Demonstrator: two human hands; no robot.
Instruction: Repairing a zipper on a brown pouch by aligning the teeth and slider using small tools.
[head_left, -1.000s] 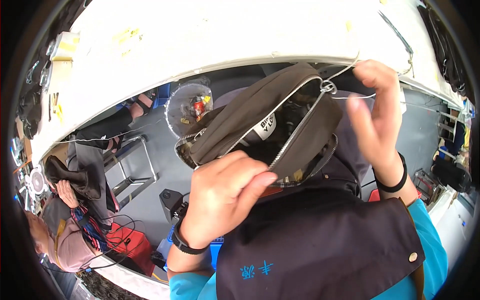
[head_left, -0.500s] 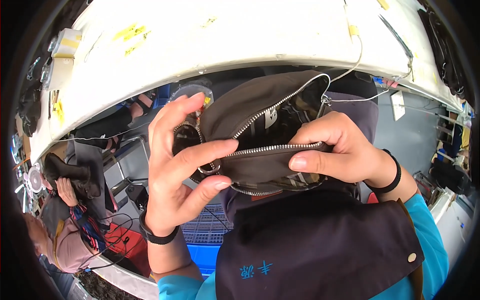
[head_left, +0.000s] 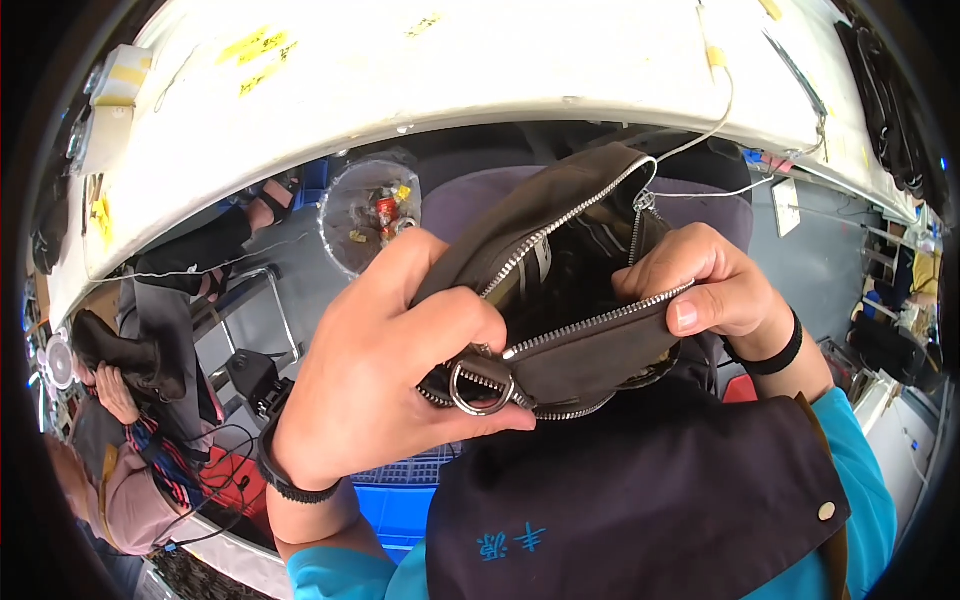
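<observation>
Both your hands hold the unzipped dark pouch point(head_left: 575, 300) just below the white table edge point(head_left: 420, 110): left hand point(head_left: 385, 365) fingers pinch its ring end, right hand point(head_left: 715, 285) fingers pinch the zipper edge; its inside is too dark to read.

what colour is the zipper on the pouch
Silver metal teeth on the zipper of the dark brown pouch, clearest in the head view.
</observation>
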